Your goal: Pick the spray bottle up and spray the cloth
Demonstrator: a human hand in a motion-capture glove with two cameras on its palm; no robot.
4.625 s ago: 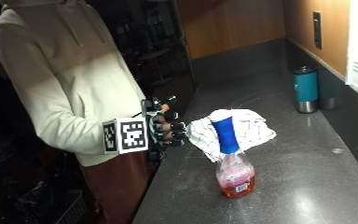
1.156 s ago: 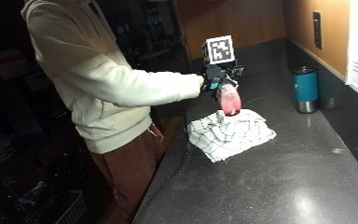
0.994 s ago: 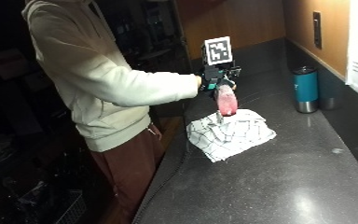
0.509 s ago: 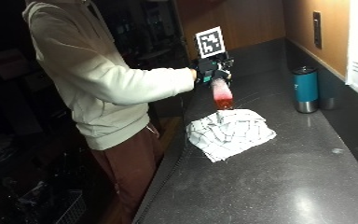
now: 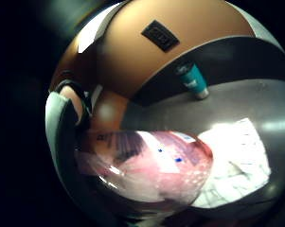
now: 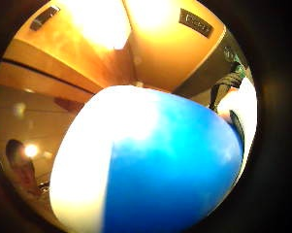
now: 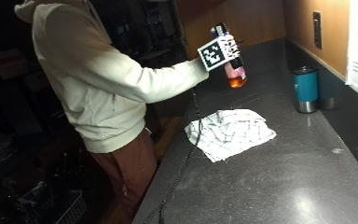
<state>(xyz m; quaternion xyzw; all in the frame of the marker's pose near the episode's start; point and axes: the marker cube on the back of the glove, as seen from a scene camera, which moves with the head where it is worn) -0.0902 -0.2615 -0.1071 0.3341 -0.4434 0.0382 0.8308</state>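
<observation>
Bottle lifted well above the cloth, aim not sure.
The cloth [image 7: 231,133] lies on the counter [image 7: 303,186]; beyond and above it the right hand [image 7: 223,52], fingers curled around the spray bottle [image 7: 235,74], holds it high, so I judge the spray may miss and wet the teal tumbler [image 7: 306,88] farther back.

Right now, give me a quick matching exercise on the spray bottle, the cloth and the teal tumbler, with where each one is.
Things:
1. spray bottle
2. cloth
3. teal tumbler

Places:
A. standing upright on the counter near the back wall
B. lying crumpled on the counter
C. held up in the air by the gloved right hand

Pairs: 1-C, 2-B, 3-A
</observation>
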